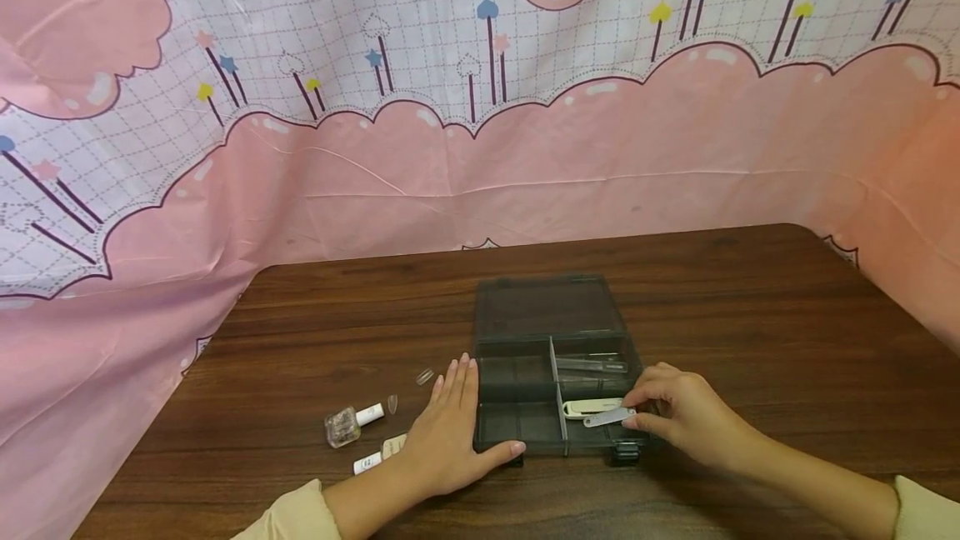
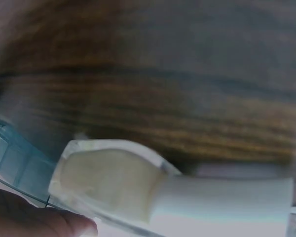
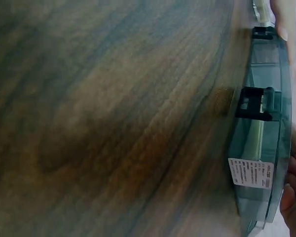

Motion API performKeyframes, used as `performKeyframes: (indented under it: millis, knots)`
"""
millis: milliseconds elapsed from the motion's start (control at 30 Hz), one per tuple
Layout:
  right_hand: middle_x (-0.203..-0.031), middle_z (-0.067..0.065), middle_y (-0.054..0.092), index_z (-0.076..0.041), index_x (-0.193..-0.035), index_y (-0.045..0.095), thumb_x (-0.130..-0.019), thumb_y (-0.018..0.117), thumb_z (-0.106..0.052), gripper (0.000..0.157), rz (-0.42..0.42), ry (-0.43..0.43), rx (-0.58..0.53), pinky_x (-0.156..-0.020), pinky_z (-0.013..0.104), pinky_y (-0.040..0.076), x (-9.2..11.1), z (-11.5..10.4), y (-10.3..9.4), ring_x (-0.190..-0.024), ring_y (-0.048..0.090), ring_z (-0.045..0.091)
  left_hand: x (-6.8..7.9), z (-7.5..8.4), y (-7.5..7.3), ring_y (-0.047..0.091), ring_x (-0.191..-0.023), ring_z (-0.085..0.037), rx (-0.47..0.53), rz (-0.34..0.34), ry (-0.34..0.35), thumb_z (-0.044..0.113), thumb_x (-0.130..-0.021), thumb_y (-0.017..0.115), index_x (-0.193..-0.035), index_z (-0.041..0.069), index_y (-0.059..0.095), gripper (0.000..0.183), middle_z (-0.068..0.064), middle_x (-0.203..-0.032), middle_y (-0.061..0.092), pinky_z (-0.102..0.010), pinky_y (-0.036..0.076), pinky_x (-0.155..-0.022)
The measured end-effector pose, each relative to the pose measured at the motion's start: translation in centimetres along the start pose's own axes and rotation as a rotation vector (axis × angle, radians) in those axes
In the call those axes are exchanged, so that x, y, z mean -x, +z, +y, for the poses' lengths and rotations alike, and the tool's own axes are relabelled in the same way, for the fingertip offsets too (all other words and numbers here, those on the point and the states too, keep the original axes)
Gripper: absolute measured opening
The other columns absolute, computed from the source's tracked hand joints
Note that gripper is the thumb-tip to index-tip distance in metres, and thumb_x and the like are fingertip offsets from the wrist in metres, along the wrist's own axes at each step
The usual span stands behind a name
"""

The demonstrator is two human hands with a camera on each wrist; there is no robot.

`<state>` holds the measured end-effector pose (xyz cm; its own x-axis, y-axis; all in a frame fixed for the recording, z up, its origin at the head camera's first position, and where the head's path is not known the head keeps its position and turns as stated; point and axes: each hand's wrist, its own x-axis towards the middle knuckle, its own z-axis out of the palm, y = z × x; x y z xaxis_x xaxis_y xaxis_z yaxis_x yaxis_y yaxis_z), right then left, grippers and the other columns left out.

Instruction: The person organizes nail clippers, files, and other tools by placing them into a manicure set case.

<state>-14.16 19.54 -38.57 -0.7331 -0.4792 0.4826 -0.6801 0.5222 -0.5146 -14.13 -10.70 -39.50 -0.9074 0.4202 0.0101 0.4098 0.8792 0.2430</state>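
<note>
A dark see-through divided box [image 1: 517, 423] stands on the table with its lid [image 1: 551, 307] laid back. My left hand [image 1: 444, 447] rests along its left side, fingers straight, thumb over the front edge. With fingertips and thumb, my right hand [image 1: 688, 413] pinches a slim silver-grey strip [image 1: 609, 417] with a hole at one end, over the front right compartment. Just behind the strip lies a cream nail clipper [image 1: 588, 408]. A flat metal tool [image 1: 588, 365] lies in the back right compartment. The right wrist view shows the box's front latch [image 3: 256, 103] and label [image 3: 251, 173].
Left of the box lie a clear nail polish bottle [image 1: 343, 427] with a white cap and a beige polish bottle [image 2: 108, 182], partly behind my left hand in the head view. Small clear nail tips [image 1: 425, 377] lie nearby. A patterned cloth [image 1: 525, 182] hangs behind the table.
</note>
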Motion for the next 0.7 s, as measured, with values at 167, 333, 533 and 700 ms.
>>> performKeyframes:
  millis: [167, 333, 533, 700]
  knots:
    - [-0.076, -0.009, 0.06, -0.011, -0.077, 0.071, -0.065, 0.079, -0.008, 0.015, -0.08, -0.026, 0.09, -0.056, 0.017, 0.043, -0.4, 0.0, 0.5, -0.073, 0.045, -0.001, -0.1, 0.0, 0.0, 0.01, -0.144, -0.033, 0.006, -0.006, 0.002, 0.074, -0.081, 0.043, -0.147, -0.005, 0.011, 0.107, -0.022, -0.155, 0.009, -0.046, 0.017, -0.116]
    - [-0.074, -0.013, 0.056, -0.014, -0.074, 0.071, -0.066, 0.08, -0.013, 0.013, -0.167, 0.042, 0.155, -0.057, 0.018, 0.041, -1.1, -0.2, 0.6, -0.071, 0.042, -0.001, -0.1, 0.0, -0.1, 0.01, -0.144, -0.034, -0.003, -0.007, 0.002, 0.074, -0.081, 0.043, -0.146, -0.005, 0.011, 0.107, -0.022, -0.154, 0.009, -0.046, 0.017, -0.116]
    - [-0.07, -0.013, 0.052, -0.015, -0.071, 0.071, -0.068, 0.081, -0.013, 0.01, -0.294, 0.074, 0.181, -0.055, 0.017, 0.036, -2.0, -0.3, 0.4, -0.067, 0.038, 0.0, 0.0, -0.1, 0.0, 0.01, -0.144, -0.034, -0.002, -0.01, 0.005, 0.073, -0.081, 0.042, -0.146, -0.005, 0.011, 0.107, -0.022, -0.154, 0.009, -0.046, 0.017, -0.116]
    - [-0.071, -0.013, 0.054, -0.012, -0.073, 0.074, -0.069, 0.08, -0.013, 0.007, -0.357, 0.083, 0.16, -0.055, 0.017, 0.039, -2.3, -0.3, 0.1, -0.068, 0.038, -0.001, 0.0, -0.1, 0.0, 0.009, -0.144, -0.034, -0.002, -0.015, 0.003, 0.074, -0.081, 0.042, -0.146, -0.005, 0.011, 0.107, -0.022, -0.155, 0.008, -0.046, 0.017, -0.116]
